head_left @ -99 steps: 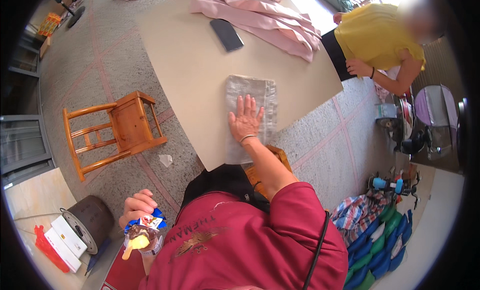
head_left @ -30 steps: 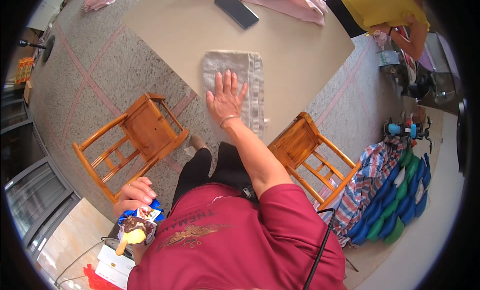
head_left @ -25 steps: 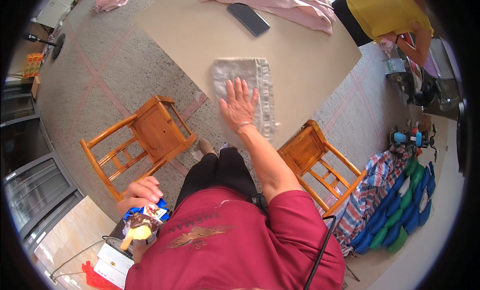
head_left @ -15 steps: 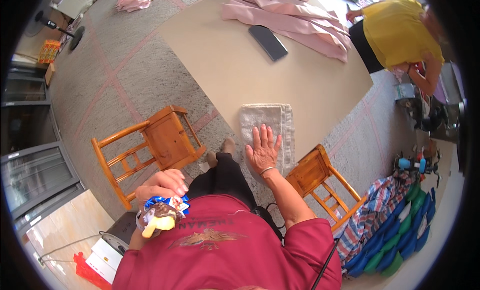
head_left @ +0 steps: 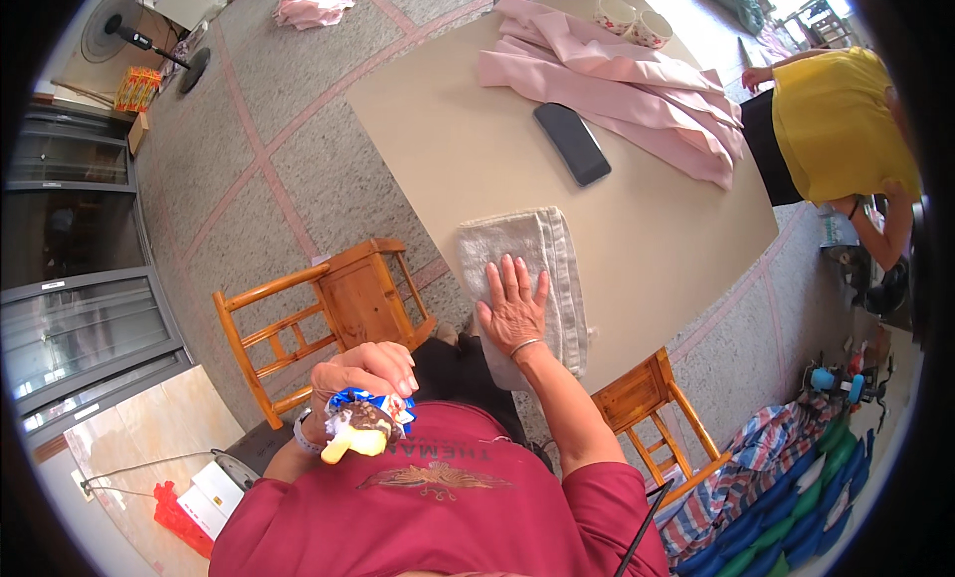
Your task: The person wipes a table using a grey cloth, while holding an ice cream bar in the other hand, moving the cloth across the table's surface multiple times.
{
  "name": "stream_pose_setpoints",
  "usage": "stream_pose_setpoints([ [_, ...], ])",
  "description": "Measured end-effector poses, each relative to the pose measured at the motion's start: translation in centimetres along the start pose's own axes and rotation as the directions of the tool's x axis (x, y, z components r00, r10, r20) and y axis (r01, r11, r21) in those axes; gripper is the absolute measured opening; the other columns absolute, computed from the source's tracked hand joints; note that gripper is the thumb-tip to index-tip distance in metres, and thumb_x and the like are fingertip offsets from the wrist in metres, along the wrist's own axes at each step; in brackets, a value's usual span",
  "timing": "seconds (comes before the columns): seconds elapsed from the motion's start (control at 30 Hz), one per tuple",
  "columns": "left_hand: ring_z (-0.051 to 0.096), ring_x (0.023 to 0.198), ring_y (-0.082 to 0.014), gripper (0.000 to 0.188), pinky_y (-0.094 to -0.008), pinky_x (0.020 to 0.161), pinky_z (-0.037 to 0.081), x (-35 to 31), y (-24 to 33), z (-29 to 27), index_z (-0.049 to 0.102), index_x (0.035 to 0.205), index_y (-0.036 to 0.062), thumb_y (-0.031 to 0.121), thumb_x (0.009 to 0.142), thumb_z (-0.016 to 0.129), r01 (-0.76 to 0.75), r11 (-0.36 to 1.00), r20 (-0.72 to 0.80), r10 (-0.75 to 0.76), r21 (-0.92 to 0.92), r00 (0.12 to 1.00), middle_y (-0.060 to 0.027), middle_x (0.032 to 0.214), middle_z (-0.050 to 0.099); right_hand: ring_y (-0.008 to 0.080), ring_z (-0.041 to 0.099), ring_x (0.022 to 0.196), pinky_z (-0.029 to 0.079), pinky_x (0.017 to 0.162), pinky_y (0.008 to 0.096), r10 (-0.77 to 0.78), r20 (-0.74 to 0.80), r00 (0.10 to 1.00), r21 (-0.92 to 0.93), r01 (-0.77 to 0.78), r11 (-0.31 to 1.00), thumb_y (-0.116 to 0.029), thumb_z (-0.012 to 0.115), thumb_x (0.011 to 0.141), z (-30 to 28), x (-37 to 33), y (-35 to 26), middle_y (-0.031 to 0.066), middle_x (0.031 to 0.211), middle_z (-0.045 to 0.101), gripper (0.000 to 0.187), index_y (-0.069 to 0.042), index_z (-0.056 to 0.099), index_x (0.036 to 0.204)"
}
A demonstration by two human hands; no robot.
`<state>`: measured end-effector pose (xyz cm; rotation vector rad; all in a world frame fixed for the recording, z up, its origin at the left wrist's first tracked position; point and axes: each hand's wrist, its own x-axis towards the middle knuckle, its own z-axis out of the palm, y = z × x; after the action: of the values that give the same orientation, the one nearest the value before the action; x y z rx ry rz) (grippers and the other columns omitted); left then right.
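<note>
In front of my chest, my left hand [head_left: 360, 371] is closed around a partly eaten ice cream bar [head_left: 360, 436], yellow with a dark coating, in a crumpled blue and white wrapper [head_left: 396, 408]. My right hand [head_left: 511, 306] lies flat with fingers spread on a folded beige towel [head_left: 545, 241]. The towel rests at the near corner of the tan table [head_left: 428, 119], partly overhanging its edge. Beyond it lies a dark smartphone [head_left: 572, 145], apart from both hands.
Pink fabric [head_left: 637, 80] and two patterned bowls [head_left: 615, 15] occupy the table's far side. Wooden chairs stand left [head_left: 368, 293] and right [head_left: 637, 393] of me. A person in a yellow top [head_left: 841, 119] is at the right. A floor fan [head_left: 139, 40] stands far left.
The view has shifted, bringing more of the table's far side into sight. My right hand and the towel have turned slightly leftward together. My left hand still holds the ice cream bar.
</note>
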<state>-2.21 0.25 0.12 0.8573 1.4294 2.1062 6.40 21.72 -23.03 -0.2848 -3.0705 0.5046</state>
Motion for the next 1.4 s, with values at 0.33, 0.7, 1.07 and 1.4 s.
stream_pose_setpoints([
  [0.33, 0.069, 0.088, -0.0264, 0.011, -0.0447, 0.087, 0.049, 3.6, -0.3, -2.7, 0.073, 0.091, 0.003, 0.013, 0.087, 0.075, 0.02, 0.999, 0.022, -0.019, -0.027, 1.0, -0.0117, 0.093, 0.069, 0.0266, 0.025, 0.152, 0.011, 0.121, 0.0621, -0.056, -0.009, 0.998, 0.05, 0.056, 0.997, -0.046, 0.059, 0.09, -0.2, 8.0, -2.0, 0.0077, 0.163, 0.032, 0.07, -0.017, 0.043, 0.152],
  [0.7, 0.068, 0.088, -0.0272, 0.012, -0.0453, 0.086, 0.049, 11.2, -1.9, -11.6, 0.071, 0.091, 0.0016, 0.013, 0.087, 0.074, 0.02, 0.999, 0.031, -0.019, -0.043, 0.999, -0.0119, 0.094, 0.069, 0.0265, 0.025, 0.151, 0.013, 0.122, 0.0598, -0.044, -0.001, 0.999, 0.048, 0.044, 0.998, -0.046, 0.058, 0.091, 0.1, 19.8, -4.5, 0.0077, 0.162, 0.033, 0.069, -0.017, 0.043, 0.152],
  [1.07, 0.067, 0.086, -0.0283, 0.02, -0.0467, 0.085, 0.046, 15.4, -2.4, -19.4, 0.07, 0.09, 0.0027, 0.022, 0.088, 0.075, 0.066, 0.997, -0.134, -0.072, -0.048, 0.988, -0.0123, 0.092, 0.068, 0.0309, 0.029, 0.149, 0.013, 0.122, 0.0587, 0.085, -0.128, 0.988, 0.031, -0.082, 0.996, -0.041, 0.058, 0.09, 0.6, 36.2, -3.5, 0.0121, 0.16, 0.035, 0.071, -0.013, 0.04, 0.152],
  [1.4, 0.065, 0.087, -0.0258, 0.02, -0.0466, 0.09, 0.045, 14.3, -2.4, -22.3, 0.067, 0.087, 0.0068, 0.025, 0.091, 0.073, 0.088, 0.996, -0.22, -0.089, -0.014, 0.971, -0.0095, 0.09, 0.064, 0.0299, 0.023, 0.152, 0.01, 0.123, 0.0576, 0.188, -0.218, 0.958, -0.006, -0.194, 0.981, -0.042, 0.049, 0.096, 2.2, 45.3, -1.2, 0.012, 0.163, 0.032, 0.065, -0.013, 0.04, 0.153],
])
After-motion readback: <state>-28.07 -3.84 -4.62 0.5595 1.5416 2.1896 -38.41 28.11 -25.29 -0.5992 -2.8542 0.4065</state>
